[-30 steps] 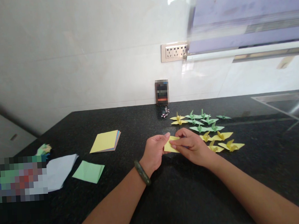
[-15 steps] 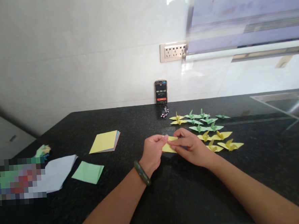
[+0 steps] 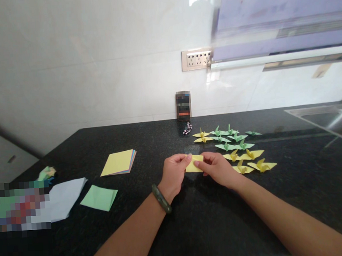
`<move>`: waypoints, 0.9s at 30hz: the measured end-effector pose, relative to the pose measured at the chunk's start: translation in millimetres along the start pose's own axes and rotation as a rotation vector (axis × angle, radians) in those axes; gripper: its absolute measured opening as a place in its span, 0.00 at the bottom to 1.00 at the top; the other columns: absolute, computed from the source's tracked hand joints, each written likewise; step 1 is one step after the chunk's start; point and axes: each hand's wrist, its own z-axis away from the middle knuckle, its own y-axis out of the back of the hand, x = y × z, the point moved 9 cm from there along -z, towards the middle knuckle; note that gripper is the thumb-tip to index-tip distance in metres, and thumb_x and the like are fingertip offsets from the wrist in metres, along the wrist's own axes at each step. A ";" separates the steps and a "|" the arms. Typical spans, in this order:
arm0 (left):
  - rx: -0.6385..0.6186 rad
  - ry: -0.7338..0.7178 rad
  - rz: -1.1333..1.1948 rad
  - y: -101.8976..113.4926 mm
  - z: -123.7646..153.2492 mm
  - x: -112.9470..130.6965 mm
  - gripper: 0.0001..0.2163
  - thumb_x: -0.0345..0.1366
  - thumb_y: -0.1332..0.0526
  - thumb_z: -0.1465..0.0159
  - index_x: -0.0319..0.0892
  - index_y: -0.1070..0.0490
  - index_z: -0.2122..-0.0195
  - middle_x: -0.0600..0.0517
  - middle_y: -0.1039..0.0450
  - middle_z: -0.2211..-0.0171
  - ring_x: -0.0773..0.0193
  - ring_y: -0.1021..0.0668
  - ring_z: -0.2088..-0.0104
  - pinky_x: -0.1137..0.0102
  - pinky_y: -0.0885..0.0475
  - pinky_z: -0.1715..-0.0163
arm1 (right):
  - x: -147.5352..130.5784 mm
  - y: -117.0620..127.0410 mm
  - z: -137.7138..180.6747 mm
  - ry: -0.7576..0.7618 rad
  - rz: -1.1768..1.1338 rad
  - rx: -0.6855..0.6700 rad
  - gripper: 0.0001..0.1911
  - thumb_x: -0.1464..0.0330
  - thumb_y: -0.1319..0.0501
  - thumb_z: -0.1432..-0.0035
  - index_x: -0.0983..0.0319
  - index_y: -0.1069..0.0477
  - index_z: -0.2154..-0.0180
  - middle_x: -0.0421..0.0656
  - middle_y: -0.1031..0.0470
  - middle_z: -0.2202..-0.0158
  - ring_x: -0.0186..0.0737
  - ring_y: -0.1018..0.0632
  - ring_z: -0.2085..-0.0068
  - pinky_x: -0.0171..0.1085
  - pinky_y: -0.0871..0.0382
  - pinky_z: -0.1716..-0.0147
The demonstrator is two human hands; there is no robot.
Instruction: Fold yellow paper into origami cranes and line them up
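A small folded piece of yellow origami paper [image 3: 194,165] is held just above the dark countertop, between both hands. My left hand [image 3: 174,176], with a dark green bangle [image 3: 161,199] at the wrist, pinches its left edge, thumb on top. On the other side my right hand [image 3: 220,169] grips the right edge, its thumb lying on the paper's face. The fingers behind the paper are mostly hidden. Just right of my right hand sit several yellow paper cranes [image 3: 261,165], and beyond them are several green paper cranes [image 3: 243,145].
A stack of coloured paper [image 3: 118,163] lies to the left, with a folded green sheet [image 3: 99,198] and white paper [image 3: 65,198] nearer me. A phone [image 3: 183,106] leans on the wall behind a beaded strap [image 3: 187,128]. A sink [image 3: 324,120] is at the far right.
My right fingers, bent over the paper's face before, have shifted behind its right edge, leaving the thumb on top. More of the yellow paper shows. My left hand keeps its pinch.
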 end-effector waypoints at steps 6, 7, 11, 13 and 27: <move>-0.002 0.041 0.097 -1.9 -0.2 -2.8 0.11 0.40 0.35 0.51 0.35 0.28 0.75 0.53 0.31 0.81 0.69 0.29 0.79 0.72 0.34 0.76 | -2.3 0.0 0.0 -0.061 -0.176 -0.011 0.15 0.60 0.40 0.51 0.63 0.38 0.80 0.35 0.39 0.83 0.29 0.37 0.80 0.30 0.39 0.80; 0.000 0.046 0.109 -1.8 -0.3 -2.6 0.11 0.40 0.35 0.51 0.35 0.29 0.76 0.53 0.30 0.81 0.69 0.29 0.79 0.72 0.33 0.75 | -1.5 0.8 -0.1 -0.087 -0.221 0.003 0.15 0.60 0.39 0.53 0.63 0.38 0.81 0.35 0.39 0.83 0.28 0.37 0.81 0.31 0.39 0.80; -0.020 0.066 0.022 -2.5 -0.4 -3.2 0.10 0.39 0.35 0.51 0.36 0.30 0.76 0.52 0.29 0.80 0.70 0.28 0.79 0.73 0.33 0.74 | 6.2 9.7 -1.4 -0.172 -0.362 0.100 0.16 0.58 0.38 0.56 0.63 0.35 0.79 0.37 0.34 0.80 0.29 0.35 0.80 0.31 0.38 0.80; -0.071 0.083 -0.096 -6.7 0.6 -5.1 0.09 0.37 0.36 0.51 0.35 0.30 0.77 0.52 0.29 0.81 0.70 0.28 0.79 0.74 0.34 0.76 | 9.1 16.8 -2.5 -0.172 -0.356 0.144 0.15 0.58 0.39 0.54 0.64 0.34 0.78 0.38 0.33 0.80 0.30 0.35 0.80 0.31 0.39 0.80; -0.162 0.103 -0.256 -16.4 5.4 -9.0 0.09 0.37 0.36 0.50 0.36 0.30 0.79 0.54 0.30 0.82 0.72 0.30 0.82 0.76 0.35 0.81 | -23.9 16.6 1.4 0.099 0.172 0.043 0.12 0.64 0.46 0.47 0.64 0.33 0.77 0.39 0.35 0.80 0.32 0.35 0.76 0.32 0.41 0.77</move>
